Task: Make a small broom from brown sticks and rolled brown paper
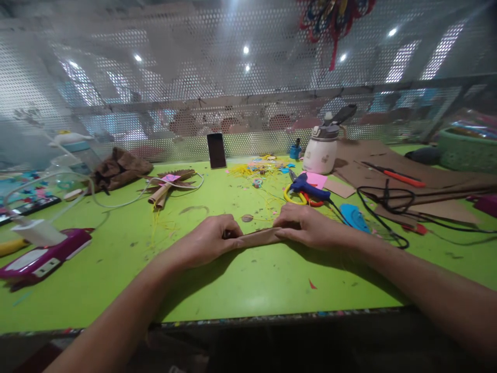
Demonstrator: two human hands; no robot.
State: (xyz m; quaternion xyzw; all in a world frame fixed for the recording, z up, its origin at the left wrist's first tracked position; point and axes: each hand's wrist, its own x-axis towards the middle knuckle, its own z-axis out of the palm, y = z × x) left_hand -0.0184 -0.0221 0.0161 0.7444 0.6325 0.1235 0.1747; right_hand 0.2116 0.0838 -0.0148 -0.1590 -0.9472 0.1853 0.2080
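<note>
Both hands grip one narrow folded strip of brown paper (261,238) just above the green table, near its front middle. My left hand (212,235) pinches the strip's left end between thumb and curled fingers. At the other end my right hand (306,228) has its thumb along the near face and its fingers over the far side. The strip's two ends are hidden in the hands. Close beyond the right hand lie scissors with yellow handles (294,195) and a dark blue glue gun (309,187). A small dark round spot (247,218) shows between the hands.
Left stand a purple power strip (50,257) with a white plug, a brown paper craft piece (171,182) and crumpled brown cloth (122,170). A phone (216,151) leans upright at the back. Right are a white bottle (320,150), brown paper sheets (373,155) and black cable (388,207).
</note>
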